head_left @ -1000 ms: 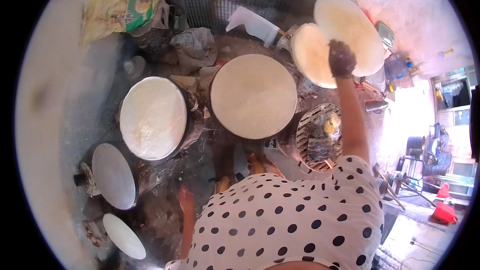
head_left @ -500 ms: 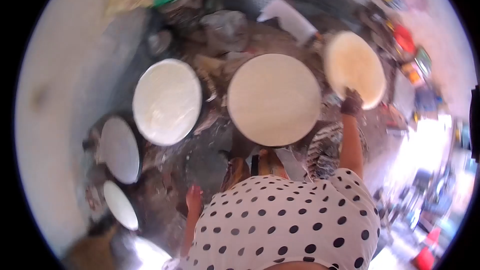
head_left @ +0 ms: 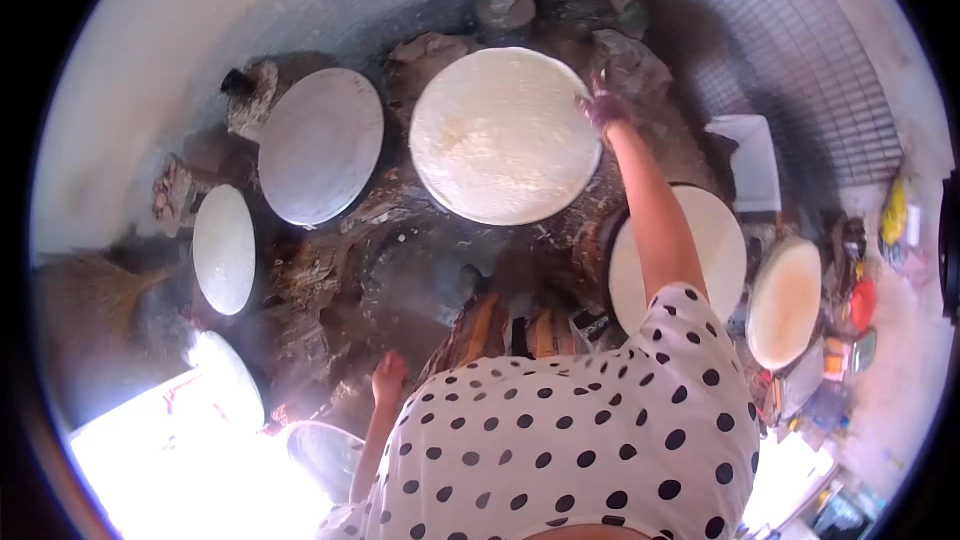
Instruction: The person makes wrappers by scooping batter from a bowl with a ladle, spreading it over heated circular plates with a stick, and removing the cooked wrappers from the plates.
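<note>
My right hand (head_left: 603, 108), dark-stained over the fingers, reaches forward to the right rim of a large round griddle covered by a thin pale sheet (head_left: 500, 140). Its fingers look spread at the sheet's edge; whether they grip it I cannot make out. My right forearm passes over a plain beige disc (head_left: 715, 240), hiding part of it. To the right of that lies a disc with a browned middle (head_left: 785, 305). Low at my side hangs my left hand (head_left: 388, 377), fingers loosely curled, with nothing visible in it and touching no disc.
A bare grey disc (head_left: 322, 145) and a smaller white disc (head_left: 225, 250) stand to the left. An angular white piece (head_left: 755, 162) is by the mesh wall (head_left: 810, 60). Small colourful items, including a red one (head_left: 862, 305), line the right wall. Bright light floods the lower left.
The view has swung left, bringing the pale-sheeted griddle to the middle. My right hand has left the browned disc's edge and reached the pale sheet's rim. My left hand stays low.
</note>
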Demonstrator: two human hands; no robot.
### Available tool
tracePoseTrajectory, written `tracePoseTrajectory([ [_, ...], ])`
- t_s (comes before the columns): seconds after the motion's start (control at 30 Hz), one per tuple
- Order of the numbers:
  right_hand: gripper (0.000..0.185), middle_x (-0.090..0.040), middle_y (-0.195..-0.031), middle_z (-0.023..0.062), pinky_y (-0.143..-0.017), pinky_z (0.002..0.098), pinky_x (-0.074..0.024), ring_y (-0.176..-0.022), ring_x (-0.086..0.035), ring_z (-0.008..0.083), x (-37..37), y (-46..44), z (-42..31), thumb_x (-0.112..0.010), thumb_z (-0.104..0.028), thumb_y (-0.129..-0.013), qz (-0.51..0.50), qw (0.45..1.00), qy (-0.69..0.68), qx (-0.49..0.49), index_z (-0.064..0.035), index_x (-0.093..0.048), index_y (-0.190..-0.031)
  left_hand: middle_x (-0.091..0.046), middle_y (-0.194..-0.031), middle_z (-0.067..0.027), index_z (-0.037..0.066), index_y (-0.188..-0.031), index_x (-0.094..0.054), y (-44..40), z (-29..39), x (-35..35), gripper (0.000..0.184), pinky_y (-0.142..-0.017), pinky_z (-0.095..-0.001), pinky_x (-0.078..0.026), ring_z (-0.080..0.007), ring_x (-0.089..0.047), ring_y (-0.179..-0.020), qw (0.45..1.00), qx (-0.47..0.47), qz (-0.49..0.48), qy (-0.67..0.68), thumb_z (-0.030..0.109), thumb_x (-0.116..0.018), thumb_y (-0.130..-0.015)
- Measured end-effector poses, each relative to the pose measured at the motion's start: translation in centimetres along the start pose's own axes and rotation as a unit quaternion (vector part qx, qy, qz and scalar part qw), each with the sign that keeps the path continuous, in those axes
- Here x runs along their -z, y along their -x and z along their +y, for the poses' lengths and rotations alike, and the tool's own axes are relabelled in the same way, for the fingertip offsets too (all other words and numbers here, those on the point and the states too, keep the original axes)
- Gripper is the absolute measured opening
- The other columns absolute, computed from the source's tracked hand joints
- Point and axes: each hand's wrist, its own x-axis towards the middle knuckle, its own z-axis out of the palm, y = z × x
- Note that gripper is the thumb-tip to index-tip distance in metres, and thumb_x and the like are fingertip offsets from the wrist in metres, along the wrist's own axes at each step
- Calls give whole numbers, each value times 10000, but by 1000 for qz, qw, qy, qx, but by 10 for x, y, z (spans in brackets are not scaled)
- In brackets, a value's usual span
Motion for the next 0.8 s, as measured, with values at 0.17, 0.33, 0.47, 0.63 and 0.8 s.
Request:
tracePoseTrajectory([
  [0.17,624,-451,-1374,89,-964,413,-423,-1176,-511,315,-19,-65,-41,-573,-389,-827,54,998,31,-26,-198,-383,-1389,-637,-847,-59,22,-1141,-583,54,-81,20,296,-600,-265,-489,-127,-602,-682,946,208,67,239,195,-530,-907],
  [0.33,519,-559,-1249,121,-941,390,-435,-1145,-537,289,-11,-72,-50,-587,-422,-797,-8,991,48,-126,-159,-558,-1244,-611,-792,-43,46,-1078,-604,68,-160,7,227,-574,-256,-481,-121,-584,-639,890,266,107,354,170,-558,-894],
  [0.47,410,-648,-1068,132,-866,358,-469,-1031,-606,278,-6,-39,-46,-625,-429,-799,144,987,-65,-24,-95,-682,-1030,-609,-792,-38,53,-1137,-582,39,-128,19,270,-573,-252,-476,-125,-587,-643,875,277,74,391,180,-527,-905],
  [0.63,295,-675,-935,99,-771,378,-501,-857,-638,293,13,9,-48,-606,-355,-830,292,947,-64,120,-72,-677,-874,-615,-830,-21,59,-1166,-572,-4,-81,13,290,-556,-231,-465,-110,-588,-674,932,193,32,306,192,-456,-937],
  [0.8,219,-675,-825,134,-715,370,-506,-787,-652,289,29,59,-54,-660,-293,-804,340,922,-125,140,-76,-688,-821,-628,-886,-59,49,-1131,-575,-25,-42,3,275,-546,-235,-470,-126,-612,-690,973,101,31,207,217,-497,-928],
])
